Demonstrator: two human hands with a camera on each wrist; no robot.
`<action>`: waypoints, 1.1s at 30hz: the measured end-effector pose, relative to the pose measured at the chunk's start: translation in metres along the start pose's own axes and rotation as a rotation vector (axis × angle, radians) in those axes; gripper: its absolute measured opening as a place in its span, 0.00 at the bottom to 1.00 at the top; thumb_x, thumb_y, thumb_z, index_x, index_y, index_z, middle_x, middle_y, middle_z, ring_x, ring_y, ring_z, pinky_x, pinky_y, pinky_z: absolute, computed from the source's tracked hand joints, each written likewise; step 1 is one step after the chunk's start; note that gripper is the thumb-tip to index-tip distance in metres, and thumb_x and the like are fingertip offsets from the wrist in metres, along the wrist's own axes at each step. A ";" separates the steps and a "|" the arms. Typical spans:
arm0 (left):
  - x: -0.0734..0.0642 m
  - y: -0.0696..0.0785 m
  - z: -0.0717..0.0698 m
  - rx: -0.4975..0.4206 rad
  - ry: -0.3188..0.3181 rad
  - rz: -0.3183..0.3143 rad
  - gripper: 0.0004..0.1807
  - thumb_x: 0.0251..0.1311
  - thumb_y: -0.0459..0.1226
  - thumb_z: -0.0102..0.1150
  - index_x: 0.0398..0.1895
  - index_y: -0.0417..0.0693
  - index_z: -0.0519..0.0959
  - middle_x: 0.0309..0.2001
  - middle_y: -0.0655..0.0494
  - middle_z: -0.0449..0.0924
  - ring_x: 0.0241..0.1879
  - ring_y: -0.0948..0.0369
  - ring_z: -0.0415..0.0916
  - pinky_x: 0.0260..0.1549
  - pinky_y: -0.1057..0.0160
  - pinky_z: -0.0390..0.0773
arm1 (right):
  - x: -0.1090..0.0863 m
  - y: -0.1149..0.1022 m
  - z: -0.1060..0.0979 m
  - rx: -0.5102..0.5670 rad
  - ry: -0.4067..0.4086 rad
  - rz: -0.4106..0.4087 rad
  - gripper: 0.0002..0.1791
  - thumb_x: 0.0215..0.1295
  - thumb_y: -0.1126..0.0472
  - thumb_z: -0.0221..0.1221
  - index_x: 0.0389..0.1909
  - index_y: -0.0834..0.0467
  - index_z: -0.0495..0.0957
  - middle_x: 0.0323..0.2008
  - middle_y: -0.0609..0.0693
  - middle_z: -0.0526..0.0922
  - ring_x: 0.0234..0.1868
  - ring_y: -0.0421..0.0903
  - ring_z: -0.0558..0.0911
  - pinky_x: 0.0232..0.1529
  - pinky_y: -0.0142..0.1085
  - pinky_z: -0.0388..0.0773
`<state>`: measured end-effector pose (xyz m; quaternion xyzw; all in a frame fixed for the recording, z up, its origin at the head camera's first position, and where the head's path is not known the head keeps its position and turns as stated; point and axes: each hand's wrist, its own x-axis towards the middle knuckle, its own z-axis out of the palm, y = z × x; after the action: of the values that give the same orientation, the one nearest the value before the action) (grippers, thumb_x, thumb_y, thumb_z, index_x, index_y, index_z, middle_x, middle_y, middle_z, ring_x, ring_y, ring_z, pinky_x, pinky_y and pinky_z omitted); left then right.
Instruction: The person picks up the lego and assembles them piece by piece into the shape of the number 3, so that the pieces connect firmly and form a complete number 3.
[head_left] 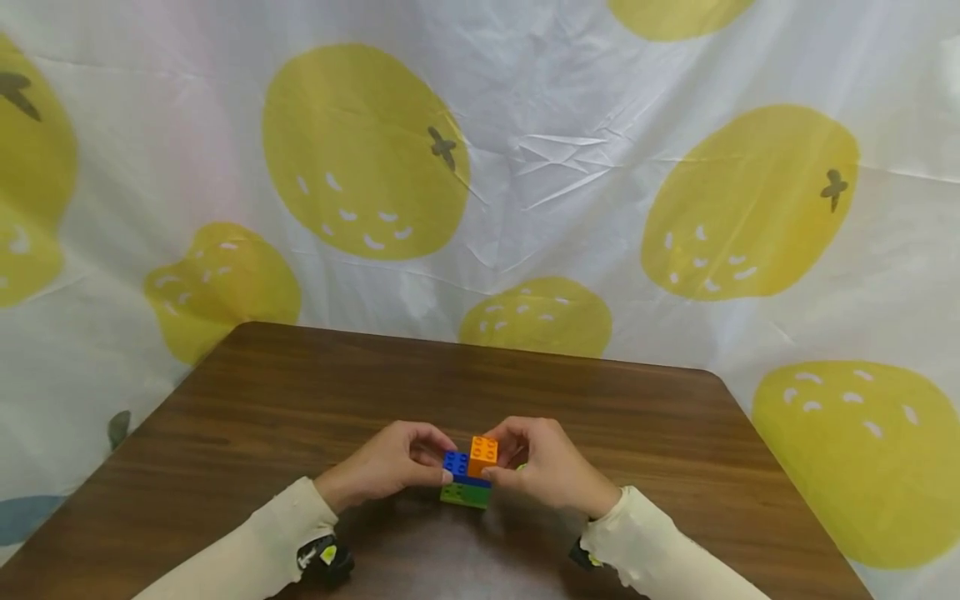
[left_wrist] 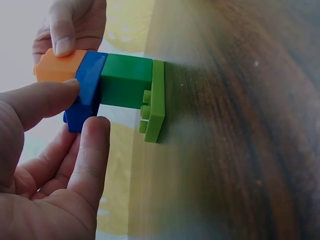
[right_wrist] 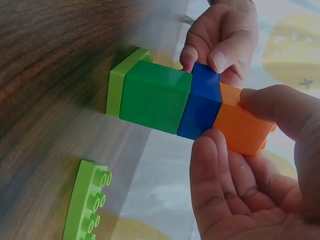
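Note:
Several toy building bricks are stacked upright on the table. At the bottom lies a thin lime-green brick (left_wrist: 158,100), some studs exposed on its left side. On its right part stands a darker green brick (right_wrist: 155,95), and over that a flatter blue brick (right_wrist: 202,107) juts out to the left. An orange brick (head_left: 483,458) sits on the blue brick's right half. With thumb and fingers, my left hand (head_left: 386,462) pinches the blue brick's left end. My right hand (head_left: 551,467) holds the orange brick between thumb and fingers, its fingertips reaching down to the blue brick.
Another lime-green brick (right_wrist: 82,205) lies on the table to the right of the stack, mostly hidden behind the right hand in the head view. The brown wooden table (head_left: 375,375) ends at a hanging curtain (head_left: 540,200) with yellow fruit prints.

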<state>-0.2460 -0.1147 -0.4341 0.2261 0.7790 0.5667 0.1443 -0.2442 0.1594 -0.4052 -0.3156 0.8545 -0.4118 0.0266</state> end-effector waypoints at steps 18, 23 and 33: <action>-0.001 0.003 0.001 0.014 0.000 -0.005 0.18 0.61 0.35 0.76 0.52 0.38 0.83 0.47 0.48 0.87 0.44 0.58 0.87 0.46 0.59 0.88 | 0.000 0.007 -0.003 0.037 -0.050 0.019 0.19 0.64 0.55 0.75 0.53 0.57 0.86 0.37 0.45 0.89 0.36 0.43 0.87 0.40 0.35 0.87; 0.000 0.003 0.000 0.014 0.003 -0.006 0.18 0.61 0.35 0.76 0.52 0.39 0.83 0.47 0.48 0.87 0.44 0.57 0.87 0.46 0.59 0.88 | -0.001 0.008 -0.003 0.034 -0.038 -0.012 0.20 0.64 0.55 0.75 0.55 0.56 0.86 0.39 0.45 0.89 0.37 0.42 0.87 0.42 0.35 0.87; 0.001 0.001 0.000 -0.001 -0.004 0.008 0.18 0.61 0.34 0.75 0.53 0.38 0.82 0.49 0.47 0.85 0.44 0.57 0.87 0.46 0.59 0.88 | -0.004 0.014 -0.005 0.053 -0.021 -0.055 0.19 0.65 0.54 0.74 0.55 0.55 0.86 0.42 0.47 0.90 0.39 0.42 0.87 0.41 0.39 0.88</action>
<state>-0.2464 -0.1143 -0.4334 0.2302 0.7775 0.5674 0.1437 -0.2492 0.1715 -0.4127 -0.3423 0.8341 -0.4315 0.0325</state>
